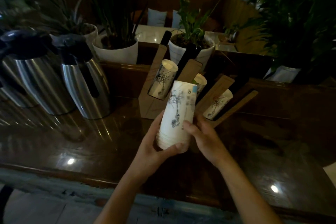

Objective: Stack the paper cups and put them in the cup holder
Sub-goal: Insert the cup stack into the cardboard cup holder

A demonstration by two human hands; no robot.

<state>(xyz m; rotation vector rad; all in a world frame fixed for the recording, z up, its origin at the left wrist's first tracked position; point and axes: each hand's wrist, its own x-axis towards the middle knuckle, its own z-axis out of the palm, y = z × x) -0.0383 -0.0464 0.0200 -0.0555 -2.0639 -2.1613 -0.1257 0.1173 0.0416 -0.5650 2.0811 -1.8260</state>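
Note:
A stack of white paper cups (pixel 177 114) with dark ink drawings is held above the table, bottom end pointing away from me. My left hand (pixel 156 143) grips the stack's near end from below. My right hand (pixel 200 134) rests on its right side, thumb on the cup wall. Just behind stands a wooden cup holder (pixel 151 103) with three fanned slots. Cups sit in the left slot (pixel 163 80), the middle slot (pixel 201 82) and the right slot (pixel 219 104). The held stack hides much of the middle slot.
Steel thermos jugs (pixel 80 82) with black lids stand on the left of the glossy dark wooden table (pixel 91 142). White plant pots (pixel 118 51) line the ledge behind the holder. The table's near edge (pixel 72 174) runs across below my arms.

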